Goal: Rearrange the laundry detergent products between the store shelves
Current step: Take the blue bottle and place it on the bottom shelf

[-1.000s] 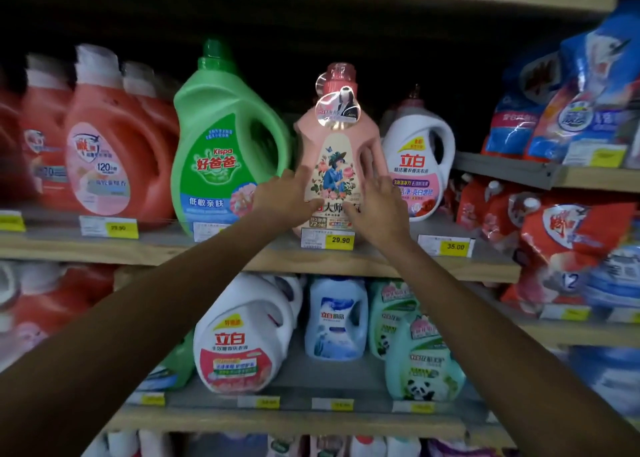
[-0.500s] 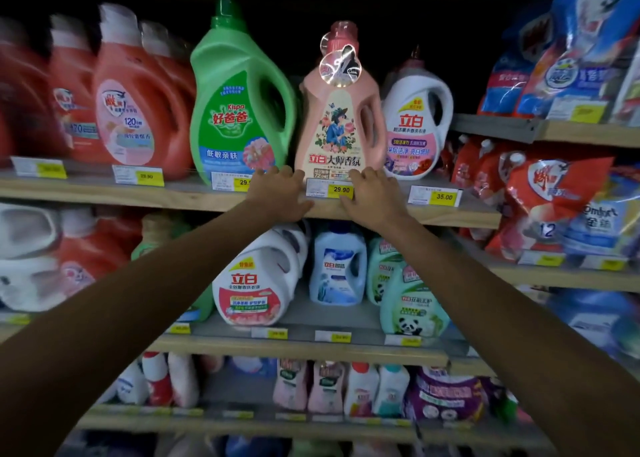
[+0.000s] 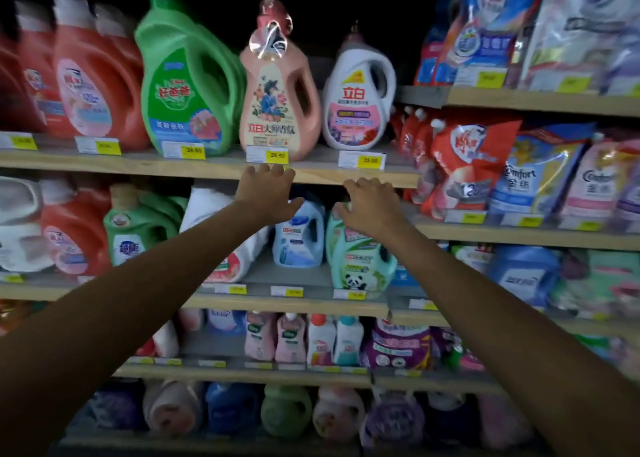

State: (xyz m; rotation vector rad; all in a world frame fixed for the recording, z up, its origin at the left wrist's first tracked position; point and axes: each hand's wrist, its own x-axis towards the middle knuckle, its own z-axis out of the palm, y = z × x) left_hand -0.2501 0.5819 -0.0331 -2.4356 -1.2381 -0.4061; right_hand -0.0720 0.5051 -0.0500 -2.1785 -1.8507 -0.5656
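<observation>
A pink detergent bottle (image 3: pixel 278 103) stands upright on the upper shelf (image 3: pixel 214 167), between a green bottle (image 3: pixel 187 82) and a white bottle (image 3: pixel 358 99). My left hand (image 3: pixel 268 191) hangs open just below that shelf's front edge, fingers spread, holding nothing. My right hand (image 3: pixel 370 207) is also open, fingers spread, in front of the shelf below. It hovers over a mint-green panda bottle (image 3: pixel 360 259) beside a light blue bottle (image 3: pixel 299 238). Whether it touches the panda bottle I cannot tell.
Red bottles (image 3: pixel 93 78) fill the upper shelf's left. Refill pouches (image 3: pixel 474 162) crowd the right-hand shelves. A white bottle (image 3: pixel 221 234) lies tilted on the middle shelf. Small bottles (image 3: pixel 291 338) line the lower shelf. Yellow price tags (image 3: pixel 277 155) edge the shelves.
Both hands let go of the pink bottle and dropped from it to below the upper shelf's edge. The view has tilted downward, showing more lower shelves.
</observation>
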